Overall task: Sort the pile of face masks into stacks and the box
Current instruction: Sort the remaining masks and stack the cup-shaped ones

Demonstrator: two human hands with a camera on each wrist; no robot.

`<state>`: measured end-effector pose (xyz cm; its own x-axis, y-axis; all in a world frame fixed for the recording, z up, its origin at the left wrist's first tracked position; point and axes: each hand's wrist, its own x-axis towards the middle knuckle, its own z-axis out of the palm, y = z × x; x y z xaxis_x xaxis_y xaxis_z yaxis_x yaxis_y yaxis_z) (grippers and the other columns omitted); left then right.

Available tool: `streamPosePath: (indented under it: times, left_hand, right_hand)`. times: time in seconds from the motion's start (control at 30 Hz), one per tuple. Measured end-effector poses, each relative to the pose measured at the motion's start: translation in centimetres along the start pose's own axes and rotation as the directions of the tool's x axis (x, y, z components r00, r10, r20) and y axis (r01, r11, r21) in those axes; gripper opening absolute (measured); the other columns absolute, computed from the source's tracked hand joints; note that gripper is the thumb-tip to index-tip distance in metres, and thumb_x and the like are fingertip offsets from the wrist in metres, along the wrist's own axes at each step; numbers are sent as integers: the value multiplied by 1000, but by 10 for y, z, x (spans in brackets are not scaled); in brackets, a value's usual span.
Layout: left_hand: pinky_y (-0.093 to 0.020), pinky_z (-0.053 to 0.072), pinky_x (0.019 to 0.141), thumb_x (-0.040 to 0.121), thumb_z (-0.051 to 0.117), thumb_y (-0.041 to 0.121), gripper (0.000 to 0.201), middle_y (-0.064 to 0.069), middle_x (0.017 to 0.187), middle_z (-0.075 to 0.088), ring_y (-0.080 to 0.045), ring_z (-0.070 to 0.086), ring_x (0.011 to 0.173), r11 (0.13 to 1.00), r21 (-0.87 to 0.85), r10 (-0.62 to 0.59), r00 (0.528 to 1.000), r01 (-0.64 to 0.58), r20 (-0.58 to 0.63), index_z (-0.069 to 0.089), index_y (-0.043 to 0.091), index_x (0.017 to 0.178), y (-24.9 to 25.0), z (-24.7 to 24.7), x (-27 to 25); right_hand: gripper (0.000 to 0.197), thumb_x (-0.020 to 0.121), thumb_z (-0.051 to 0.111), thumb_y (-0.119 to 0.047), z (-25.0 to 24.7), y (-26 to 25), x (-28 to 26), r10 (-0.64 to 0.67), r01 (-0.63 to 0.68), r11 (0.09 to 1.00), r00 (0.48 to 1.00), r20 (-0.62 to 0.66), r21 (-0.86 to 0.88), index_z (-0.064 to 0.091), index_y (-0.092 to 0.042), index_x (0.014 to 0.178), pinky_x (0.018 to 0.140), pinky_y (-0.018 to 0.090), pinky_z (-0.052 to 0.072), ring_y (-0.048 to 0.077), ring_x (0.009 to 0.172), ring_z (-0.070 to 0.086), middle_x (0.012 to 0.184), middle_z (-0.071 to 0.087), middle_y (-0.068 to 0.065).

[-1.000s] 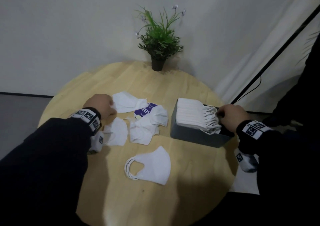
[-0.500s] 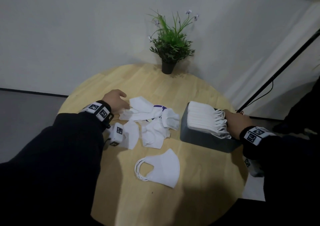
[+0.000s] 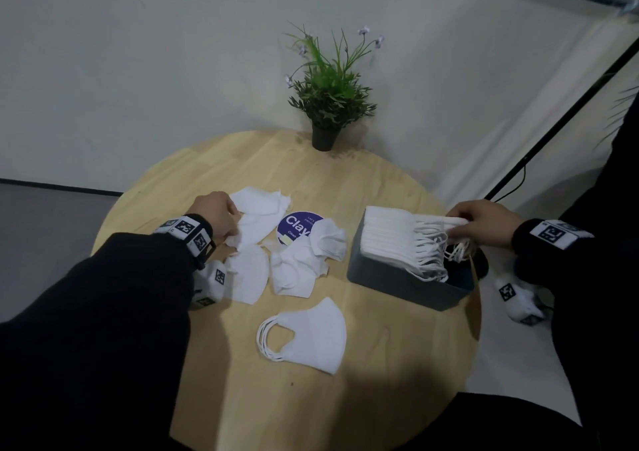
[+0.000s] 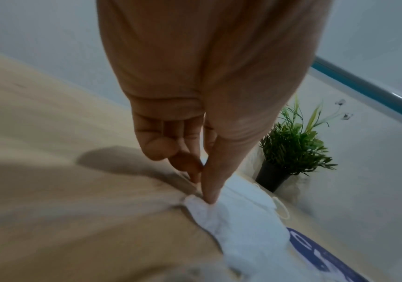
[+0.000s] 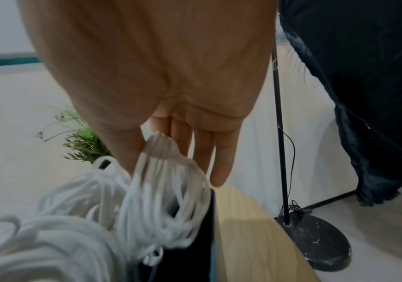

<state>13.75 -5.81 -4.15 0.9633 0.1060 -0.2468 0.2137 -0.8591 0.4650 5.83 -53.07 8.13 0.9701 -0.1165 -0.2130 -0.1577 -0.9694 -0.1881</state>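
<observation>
Loose face masks (image 3: pixel 276 250) lay scattered mid-table, overlapping one another and partly covering a round purple sticker (image 3: pixel 298 226). One small stack of masks (image 3: pixel 306 336) sat apart, nearer the table's front edge, ear loops pointing left. The grey box (image 3: pixel 397 281) stood at the right side of the table, packed with a row of upright masks (image 3: pixel 390 234), their ear loops (image 5: pixel 161 183) spilling over the right end.

Left hand (image 3: pixel 216 213): fingers curled down, thumb and forefinger pinching the edge of one loose mask (image 4: pixel 238 219) at the far left of the pile; the mask was still flat on the wood.

Right hand (image 3: pixel 484 222): at the right end of the box, thumb and fingers closed on a bunch of the ear loops from the boxed row. Wrist view was blurred; other fingers hung straight beside the loops.

Round wooden table (image 3: pixel 363 181). Potted plant (image 3: pixel 326 104) stood at the far edge, well apart from the masks. Black stand pole (image 5: pixel 280 133) with a round base stood on the floor beyond the table's right edge.
</observation>
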Motion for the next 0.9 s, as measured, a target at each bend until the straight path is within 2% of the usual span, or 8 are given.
streamPosePath:
  times: [0.1,0.17,0.3,0.47,0.53,0.63,0.77,0.9]
  left_hand:
    - [-29,49,68,81,74,6,29,-4,103,63,-27,64,93,999,-24,-34,999,34,9,65,19,106,-3,-7,1]
    - [-31,50,75,85,74,13,24,-7,107,68,-28,66,98,996,-74,-48,999,48,0,69,15,108,-2,-12,2]
    - [-28,43,57,78,78,46,37,-6,83,68,-24,64,73,997,44,-64,998,63,24,66,11,83,2,-9,-13]
    - [-26,42,49,75,78,19,22,-15,85,70,-24,66,68,991,91,-98,995,96,21,59,9,68,5,-6,-22]
    - [-30,54,60,80,72,13,11,-14,97,73,-28,71,84,990,113,-89,996,87,14,70,5,87,4,-12,-25]
    - [-36,59,85,88,64,9,32,-11,118,68,-31,68,102,991,124,-49,999,48,6,66,11,120,-1,-14,-26]
    - [-38,57,80,88,59,21,40,-11,113,63,-29,65,94,985,173,-11,1000,10,5,57,12,127,-2,-12,-34]
    - [-37,53,76,77,74,34,62,-11,116,57,-31,62,99,973,229,12,1000,-10,-7,44,14,127,2,-7,-49]
  right_hand:
    - [10,87,79,-17,-6,6,-1,13,-5,995,997,-81,105,72,-21,92,55,22,44,11,72,65,89,73,5]
    - [10,86,80,-17,-13,6,-2,14,11,984,990,-139,177,72,-22,87,59,27,46,16,74,66,86,73,6]
    - [3,90,75,-14,-37,-7,-10,-4,107,935,956,-294,338,73,-14,88,60,30,47,23,64,60,72,67,4]
    - [4,91,68,-9,-85,-27,-25,138,190,801,864,-484,568,71,-8,94,47,20,56,7,53,62,67,67,3]
    - [7,91,64,-7,-95,-37,-36,270,215,635,838,-474,742,66,-10,85,47,20,56,7,51,62,62,65,-3]
    - [4,96,62,-14,-82,-58,-53,382,192,212,886,-262,958,61,-13,92,55,25,60,15,69,67,91,63,4]
    - [4,101,55,-14,-17,-109,-84,226,28,-312,973,46,950,55,-10,100,66,30,64,16,72,63,89,61,8]
    - [9,101,55,-9,64,-161,-115,107,-126,-536,971,215,835,61,-3,102,63,31,65,23,76,66,94,70,15]
